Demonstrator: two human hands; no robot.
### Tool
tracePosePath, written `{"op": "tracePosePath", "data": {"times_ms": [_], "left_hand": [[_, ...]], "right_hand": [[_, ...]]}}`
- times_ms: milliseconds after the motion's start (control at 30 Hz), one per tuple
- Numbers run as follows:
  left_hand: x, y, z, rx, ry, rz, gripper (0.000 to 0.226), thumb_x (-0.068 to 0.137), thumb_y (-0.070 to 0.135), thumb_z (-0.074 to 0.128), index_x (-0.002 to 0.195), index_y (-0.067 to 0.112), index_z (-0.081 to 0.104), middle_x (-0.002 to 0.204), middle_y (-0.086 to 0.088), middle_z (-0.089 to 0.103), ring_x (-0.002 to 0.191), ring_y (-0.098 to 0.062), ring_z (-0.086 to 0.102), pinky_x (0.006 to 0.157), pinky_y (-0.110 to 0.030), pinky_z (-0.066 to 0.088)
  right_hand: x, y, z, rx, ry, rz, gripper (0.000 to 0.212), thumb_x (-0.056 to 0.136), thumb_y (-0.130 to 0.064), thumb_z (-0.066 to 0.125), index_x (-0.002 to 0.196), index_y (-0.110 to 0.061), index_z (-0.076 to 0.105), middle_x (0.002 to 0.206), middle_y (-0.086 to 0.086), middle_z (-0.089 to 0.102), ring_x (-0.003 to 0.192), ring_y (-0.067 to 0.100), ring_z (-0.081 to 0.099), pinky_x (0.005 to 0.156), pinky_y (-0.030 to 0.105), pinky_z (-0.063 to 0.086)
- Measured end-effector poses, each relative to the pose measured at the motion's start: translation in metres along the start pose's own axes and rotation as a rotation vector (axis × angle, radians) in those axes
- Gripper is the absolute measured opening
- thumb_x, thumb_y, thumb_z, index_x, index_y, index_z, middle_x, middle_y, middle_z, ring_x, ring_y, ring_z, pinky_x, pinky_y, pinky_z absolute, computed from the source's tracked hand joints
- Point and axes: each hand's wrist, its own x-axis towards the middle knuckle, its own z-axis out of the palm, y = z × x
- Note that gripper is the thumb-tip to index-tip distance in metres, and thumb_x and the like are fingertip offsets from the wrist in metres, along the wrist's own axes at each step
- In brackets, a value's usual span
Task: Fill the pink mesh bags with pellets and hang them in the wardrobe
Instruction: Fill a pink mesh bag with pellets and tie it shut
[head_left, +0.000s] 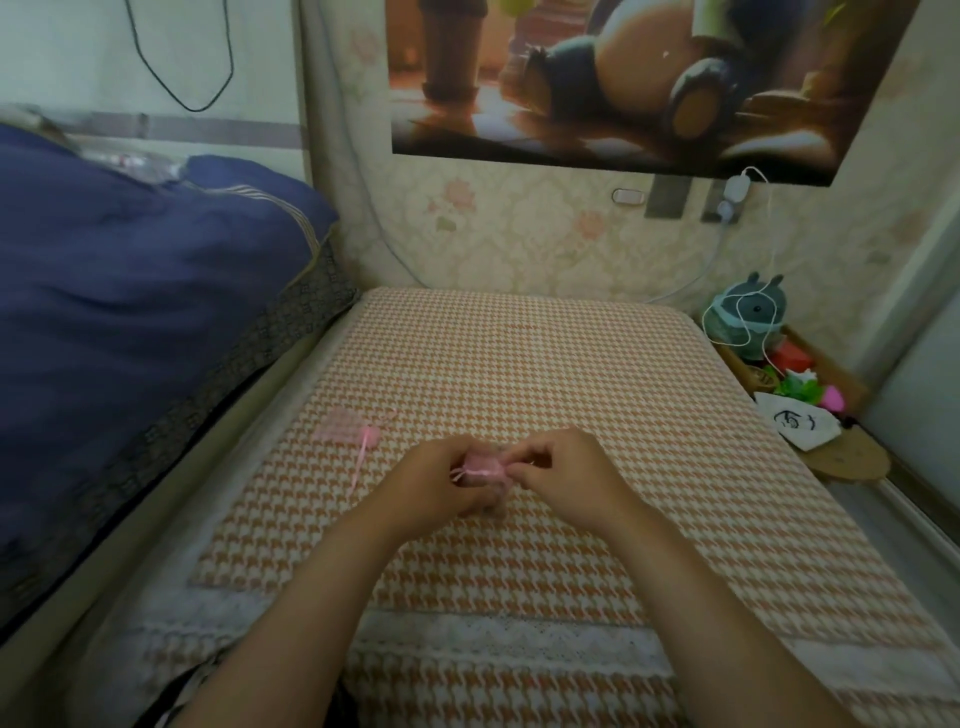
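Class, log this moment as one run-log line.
left hand: holds pink mesh bag | right hand: pinches its neck | second pink bag: flat on houndstooth cloth

Nothing legible is showing anywhere: no words, labels, brands or numbers. The white cloth pouch (795, 426) lying at the right is carrying only a black line drawing, too small to tell whether letters are standing in it. The poster (623, 78) hanging on the wall is showing a cartoon picture without readable lettering.
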Motion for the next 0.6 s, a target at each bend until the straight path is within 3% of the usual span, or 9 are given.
{"op": "tracePosePath", "data": {"times_ms": [100, 200, 367, 433, 500, 600], "left_hand": [[-0.007, -0.012, 0.001, 0.128, -0.012, -0.023, 0.035, 0.077, 0.025, 0.081, 0.110, 0.027, 0.068, 0.098, 0.011, 0.072, 0.088, -0.002, 0.067, 0.079, -0.032, 0.059], [-0.012, -0.015, 0.001, 0.177, -0.028, -0.046, 0.032, 0.078, 0.023, 0.080, 0.108, 0.024, 0.070, 0.094, 0.010, 0.070, 0.085, -0.006, 0.065, 0.080, -0.034, 0.057], [-0.014, -0.012, -0.002, 0.190, -0.037, -0.019, 0.048, 0.078, 0.028, 0.080, 0.121, 0.031, 0.057, 0.102, 0.010, 0.064, 0.079, 0.002, 0.059, 0.067, -0.012, 0.045], [-0.014, -0.007, -0.003, 0.176, -0.036, 0.011, 0.047, 0.079, 0.031, 0.079, 0.116, 0.036, 0.052, 0.105, 0.010, 0.062, 0.078, 0.002, 0.059, 0.062, -0.010, 0.043], [-0.011, -0.003, -0.006, 0.182, -0.035, 0.037, 0.037, 0.080, 0.028, 0.079, 0.105, 0.035, 0.053, 0.103, 0.012, 0.062, 0.078, -0.005, 0.060, 0.062, -0.018, 0.048], [-0.005, -0.005, -0.011, 0.217, -0.055, 0.070, 0.020, 0.079, 0.021, 0.078, 0.089, 0.031, 0.063, 0.092, 0.012, 0.067, 0.081, -0.008, 0.064, 0.076, -0.034, 0.056]], "right_hand": [[-0.006, -0.003, 0.006, -0.105, -0.036, -0.008, 0.011, 0.089, -0.027, 0.070, 0.095, -0.031, 0.079, 0.091, -0.019, 0.072, 0.085, -0.003, 0.065, 0.083, 0.031, 0.057], [-0.010, -0.007, 0.008, -0.238, -0.117, -0.055, 0.015, 0.090, -0.031, 0.065, 0.099, -0.036, 0.075, 0.102, -0.018, 0.067, 0.091, 0.002, 0.061, 0.083, 0.035, 0.056], [-0.006, -0.014, 0.008, -0.539, -0.193, -0.107, 0.019, 0.091, -0.036, 0.057, 0.102, -0.036, 0.073, 0.106, -0.008, 0.062, 0.095, 0.018, 0.061, 0.080, 0.038, 0.052], [-0.003, -0.016, 0.009, -0.593, -0.219, -0.114, 0.021, 0.093, -0.035, 0.056, 0.103, -0.036, 0.074, 0.105, -0.007, 0.064, 0.093, 0.019, 0.061, 0.076, 0.035, 0.051], [0.000, -0.017, 0.007, -0.592, -0.245, -0.112, 0.022, 0.092, -0.033, 0.055, 0.104, -0.036, 0.074, 0.106, -0.007, 0.064, 0.092, 0.019, 0.061, 0.075, 0.034, 0.051], [0.005, -0.018, 0.002, -0.559, -0.225, -0.103, 0.022, 0.088, -0.030, 0.054, 0.098, -0.034, 0.073, 0.100, -0.010, 0.064, 0.090, 0.015, 0.060, 0.076, 0.035, 0.052]]}}
